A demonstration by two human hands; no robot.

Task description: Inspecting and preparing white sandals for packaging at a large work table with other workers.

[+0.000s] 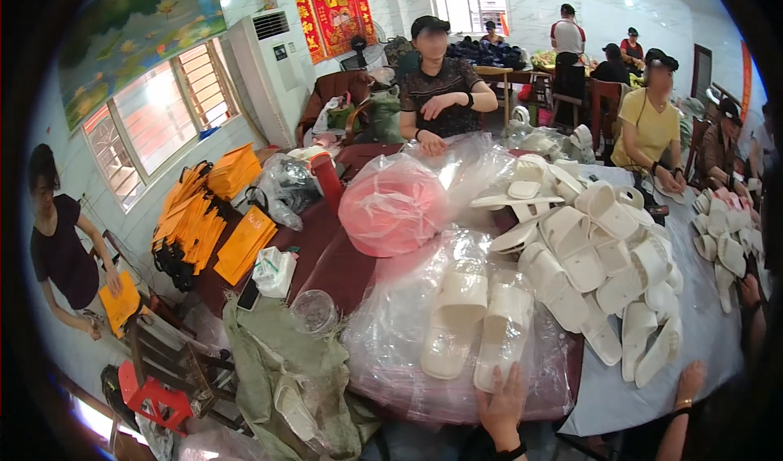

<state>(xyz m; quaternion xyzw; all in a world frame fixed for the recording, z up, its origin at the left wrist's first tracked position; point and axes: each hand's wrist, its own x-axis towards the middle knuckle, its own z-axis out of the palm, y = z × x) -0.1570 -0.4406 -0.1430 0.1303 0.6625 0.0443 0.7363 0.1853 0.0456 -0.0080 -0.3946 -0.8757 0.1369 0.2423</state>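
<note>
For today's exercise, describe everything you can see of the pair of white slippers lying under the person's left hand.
The pair of white slippers are open-toe slides with a broad strap, seemingly of smooth foam or plastic. They lie flat, side by side, soles down, on a heap of clear plastic bags at the table's near edge. Glossy film seems to cover them. The left hand rests at the heel of the right-hand slipper. The loose pile of slippers lies just beside.

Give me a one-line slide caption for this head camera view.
Left hand rests on a bagged pair of white slippers beside a loose slipper pile.

Right hand (689, 382) partly past rim
</note>
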